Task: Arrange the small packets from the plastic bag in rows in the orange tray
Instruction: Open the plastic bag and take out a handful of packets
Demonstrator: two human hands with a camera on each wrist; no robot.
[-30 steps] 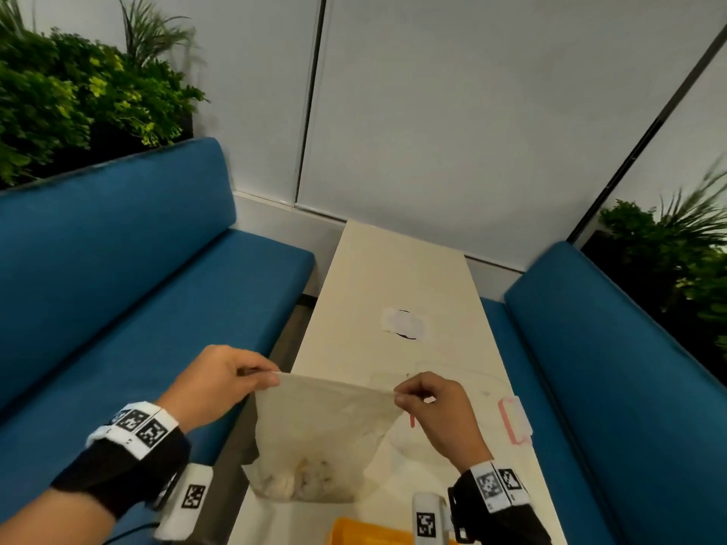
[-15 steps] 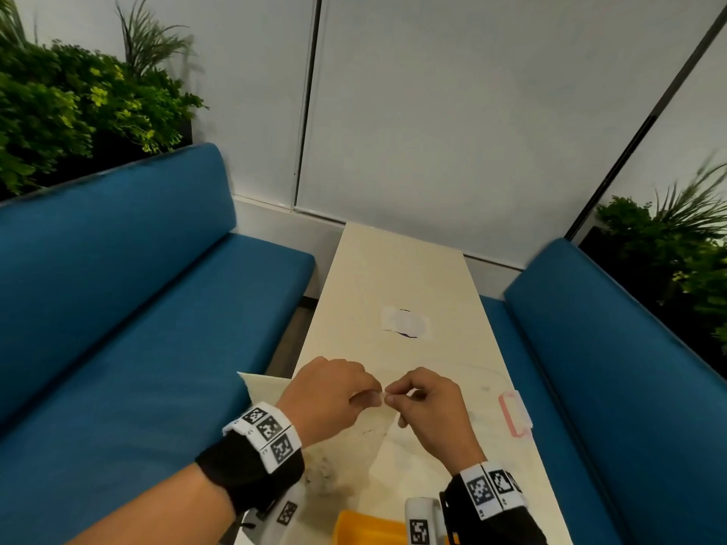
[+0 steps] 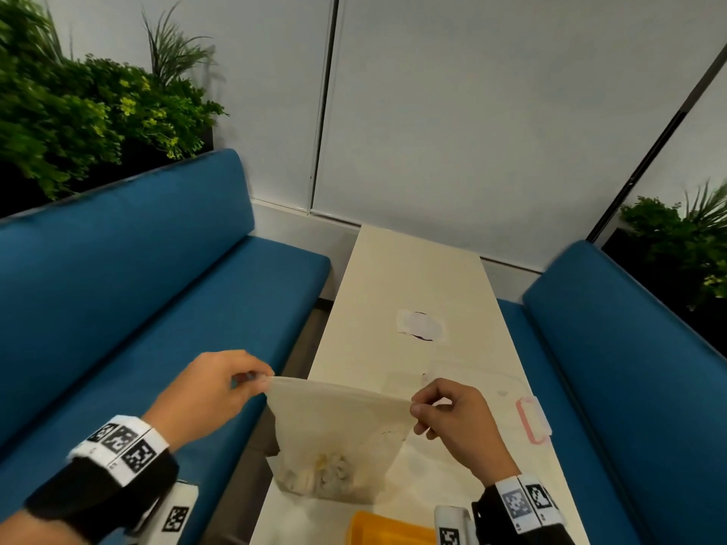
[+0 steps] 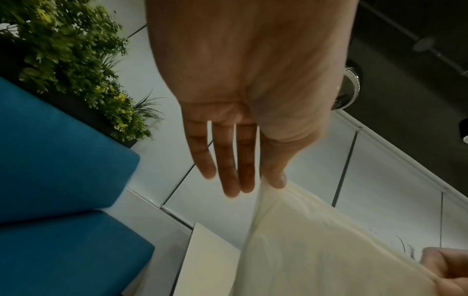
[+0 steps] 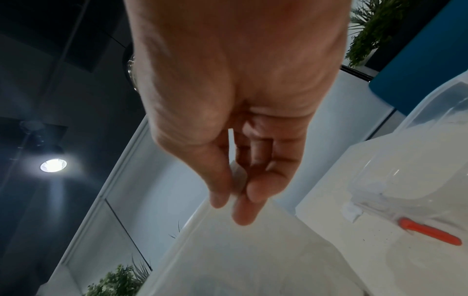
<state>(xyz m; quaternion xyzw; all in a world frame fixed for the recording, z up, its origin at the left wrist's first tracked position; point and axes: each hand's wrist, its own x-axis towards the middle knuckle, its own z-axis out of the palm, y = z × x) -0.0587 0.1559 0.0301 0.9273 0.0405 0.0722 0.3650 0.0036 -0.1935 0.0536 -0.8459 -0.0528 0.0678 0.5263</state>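
A translucent plastic bag (image 3: pixel 338 430) hangs upright over the near end of the table, stretched by its top edge. My left hand (image 3: pixel 251 381) pinches the bag's top left corner (image 4: pixel 272 185) between thumb and forefinger. My right hand (image 3: pixel 419 407) pinches the top right corner (image 5: pixel 235 198). Several small pale packets (image 3: pixel 326 472) lie heaped in the bag's bottom. A corner of the orange tray (image 3: pixel 387 529) shows at the lower edge, just below the bag.
The cream table (image 3: pixel 401 277) runs away from me between two blue benches (image 3: pixel 130 293) (image 3: pixel 629 348). A clear plastic lid or box with a pink clip (image 3: pixel 531 420) lies right of my right hand. A white patch (image 3: pixel 421 326) marks the table's middle.
Half a second ago both hands were pinched close together at the bag's top. They have pulled apart, the left going left, and the bag's top edge is stretched wide again.
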